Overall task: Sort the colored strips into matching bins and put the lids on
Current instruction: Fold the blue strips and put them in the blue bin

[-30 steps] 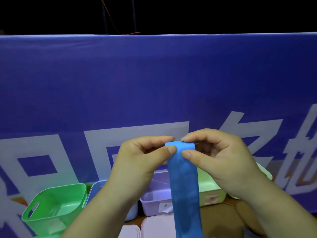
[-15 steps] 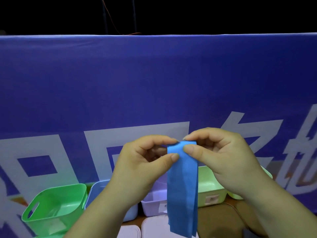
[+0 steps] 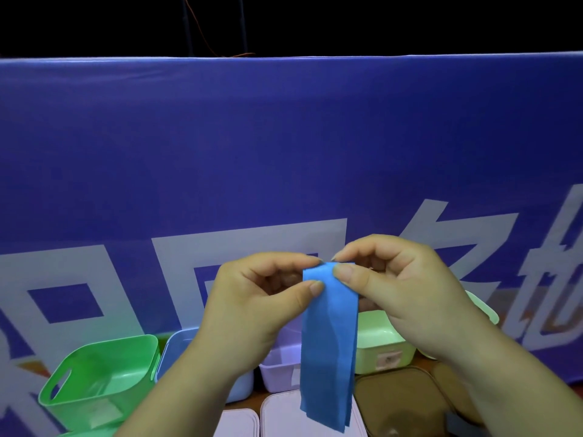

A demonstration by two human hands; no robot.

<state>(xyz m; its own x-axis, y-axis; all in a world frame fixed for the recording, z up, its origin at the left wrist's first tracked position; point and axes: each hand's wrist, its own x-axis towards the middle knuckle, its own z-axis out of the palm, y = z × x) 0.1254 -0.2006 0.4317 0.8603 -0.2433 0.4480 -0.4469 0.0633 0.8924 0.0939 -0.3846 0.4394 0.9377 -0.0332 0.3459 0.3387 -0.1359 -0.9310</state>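
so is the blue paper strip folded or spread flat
Folded: the blue paper strip hangs doubled over, layered edges visible at its lower end.

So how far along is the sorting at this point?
Done: nothing sealed; the open green plastic bin has no lid, and flat pale pink lids lie loose in front. In hand: left hand and right hand pinch the top of a folded blue strip. Left: drop it in the light blue bin, then lid the bins.
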